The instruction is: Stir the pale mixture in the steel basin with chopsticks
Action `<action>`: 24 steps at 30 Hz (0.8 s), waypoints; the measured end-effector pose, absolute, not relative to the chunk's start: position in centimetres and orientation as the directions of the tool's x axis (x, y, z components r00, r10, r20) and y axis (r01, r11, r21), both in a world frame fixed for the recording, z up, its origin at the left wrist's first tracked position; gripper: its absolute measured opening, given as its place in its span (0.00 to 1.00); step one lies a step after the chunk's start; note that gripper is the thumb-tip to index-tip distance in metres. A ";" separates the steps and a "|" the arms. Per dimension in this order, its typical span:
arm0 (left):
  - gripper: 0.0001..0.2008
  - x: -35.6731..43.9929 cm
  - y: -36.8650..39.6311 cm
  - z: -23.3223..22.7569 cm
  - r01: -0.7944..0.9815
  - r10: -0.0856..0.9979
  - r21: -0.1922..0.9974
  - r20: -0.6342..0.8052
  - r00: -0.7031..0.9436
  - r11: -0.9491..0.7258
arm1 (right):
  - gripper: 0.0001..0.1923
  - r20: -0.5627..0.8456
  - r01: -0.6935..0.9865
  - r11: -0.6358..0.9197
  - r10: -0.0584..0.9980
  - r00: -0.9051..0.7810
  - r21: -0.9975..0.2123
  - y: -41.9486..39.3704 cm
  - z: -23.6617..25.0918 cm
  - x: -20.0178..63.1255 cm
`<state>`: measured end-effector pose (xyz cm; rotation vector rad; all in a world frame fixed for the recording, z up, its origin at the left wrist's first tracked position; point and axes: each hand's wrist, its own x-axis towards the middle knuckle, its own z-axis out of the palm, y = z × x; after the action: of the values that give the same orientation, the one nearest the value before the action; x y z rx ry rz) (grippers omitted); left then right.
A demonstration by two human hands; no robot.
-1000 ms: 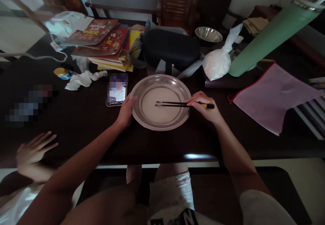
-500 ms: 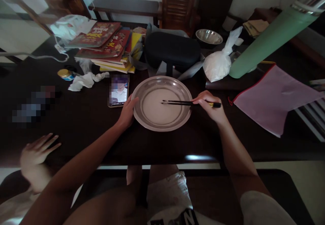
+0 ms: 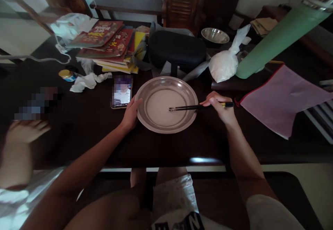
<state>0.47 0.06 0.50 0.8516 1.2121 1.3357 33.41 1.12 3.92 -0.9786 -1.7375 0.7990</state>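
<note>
Since the earlier frame the right hand (image 3: 221, 110) has drawn back to the right, and the chopstick tips have slid from plate centre toward its right half; the other person's hand (image 3: 26, 131) at far left has lifted and blurred.

Right hand: fingers closed around the chopsticks (image 3: 194, 107) near their yellow-banded butt end. The sticks lie close together, nearly level, crossing the right rim, tips resting on or just above the plate floor; which of the two, I cannot tell.

Left hand (image 3: 130, 114): clamped on the left rim of the plate (image 3: 158, 127), thumb over the edge, holding it against the table (image 3: 85, 129).

Progress, judged: the plate is braced and the sticks are inside it, but nothing is gripped between the tips. Whether the pale floor carries a thin film or is only reflecting light cannot be settled.

Materials: plate is round, shallow, brushed metal with a broad sloped rim. Chopsticks are thin, dark, rigid. Table is dark, glossy wood.

Further out: phone (image 3: 121, 92) touching or just beside the left rim; crumpled tissue (image 3: 87, 81) and small jar (image 3: 67, 75) to its left; books (image 3: 109, 46) stacked behind; black case (image 3: 177, 50); knotted white bag (image 3: 225, 63); metal bowl (image 3: 214, 35); green roll (image 3: 278, 37); pink pouch (image 3: 275, 102) well apart on the right.
</note>
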 end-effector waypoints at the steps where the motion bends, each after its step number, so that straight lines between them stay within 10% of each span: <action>1: 0.13 0.4 0.1 0.5 -0.242 0.976 0.964 -0.152 -0.155 0.112 | 0.15 0.405 0.253 0.464 0.879 -0.252 -0.849 1.1 3.9 33.3; 24: 0.12 0.4 0.1 0.5 -0.239 0.978 0.964 -0.153 -0.141 0.116 | 0.14 0.413 0.246 0.474 0.872 -0.262 -0.845 1.1 3.9 33.2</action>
<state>0.36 0.10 0.46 0.8592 1.2083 1.3214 33.21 1.07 3.86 -0.9524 -1.7666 0.8220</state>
